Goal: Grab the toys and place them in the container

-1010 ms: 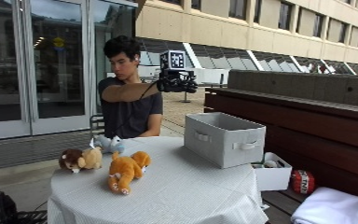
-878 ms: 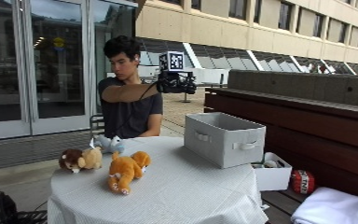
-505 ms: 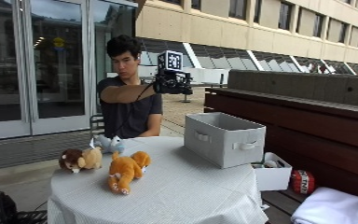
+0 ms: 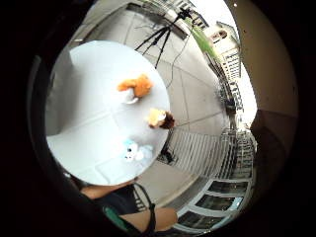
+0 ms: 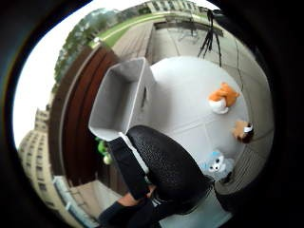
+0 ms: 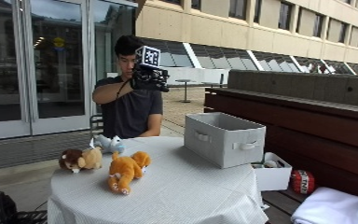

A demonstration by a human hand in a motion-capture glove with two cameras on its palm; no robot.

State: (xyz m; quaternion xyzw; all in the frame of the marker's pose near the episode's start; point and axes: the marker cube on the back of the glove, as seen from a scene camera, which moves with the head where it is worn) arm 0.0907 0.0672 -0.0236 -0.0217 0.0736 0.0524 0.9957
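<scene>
R hand (image 6: 148, 78) raised at face height, well above table (image 6: 185, 191); finger state unclear, holds nothing visible.

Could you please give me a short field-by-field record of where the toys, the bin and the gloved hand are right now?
table: round, white cloth
toys on table: orange toy; brown toy; blue-white toy
bin: grey, on the table, no toys visible inside
right hand: raised in front of the person's face, holding no toy
toys binned: none seen
</scene>
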